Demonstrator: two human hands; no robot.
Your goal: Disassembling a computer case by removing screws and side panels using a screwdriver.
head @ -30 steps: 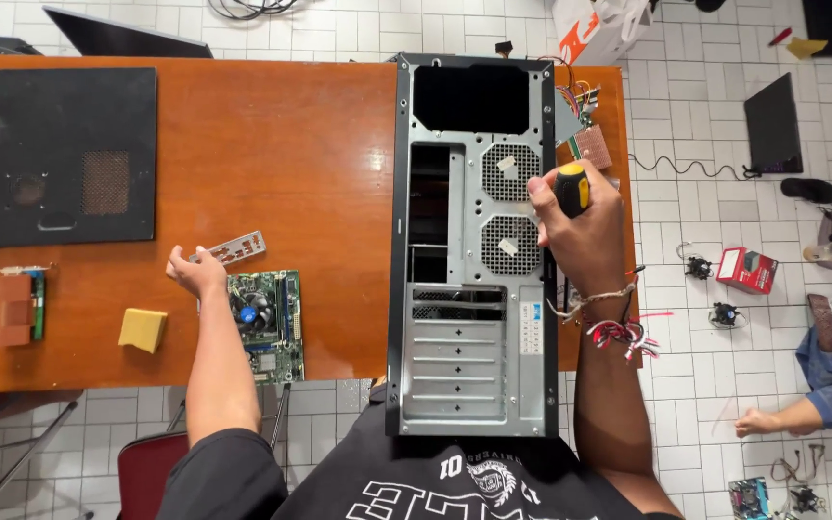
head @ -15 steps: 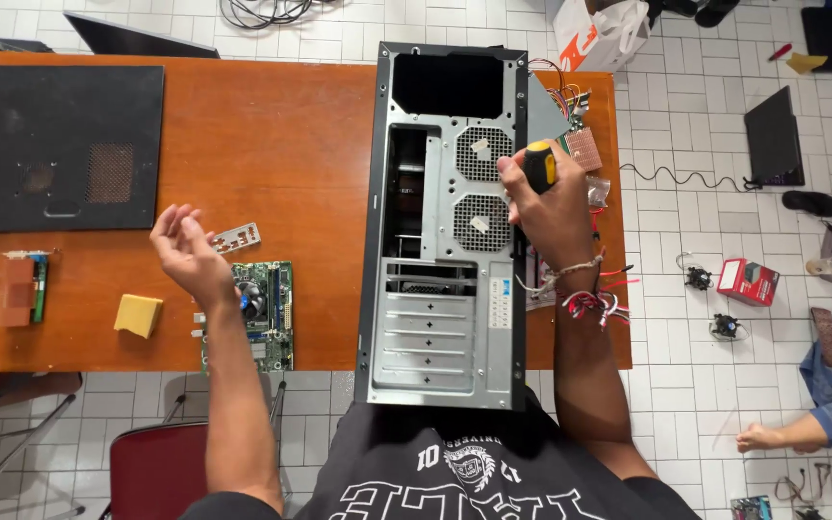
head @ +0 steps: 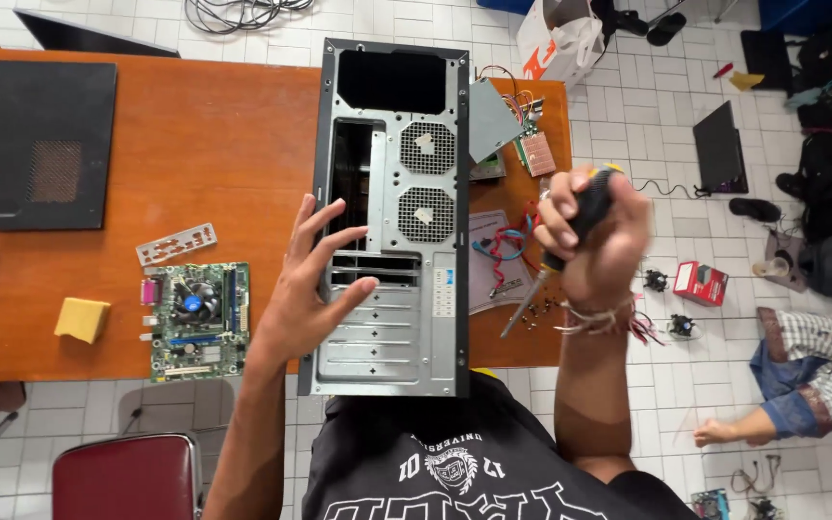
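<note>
Currently, your hands:
Left grip [head: 305,299]: released, fingers spread on computer case [head: 392,221].
Right grip [head: 594,241]: clenched around screwdriver [head: 556,255], at 3 o'clock of case.

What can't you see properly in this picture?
- Head view: inside of the grey computer case, a dark opening, too dim to make out.
- Screwdriver handle, mostly wrapped by the right hand.
- Small screws beside its tip, too tiny to count.
- Person on the floor, cut off by the right edge.
</note>
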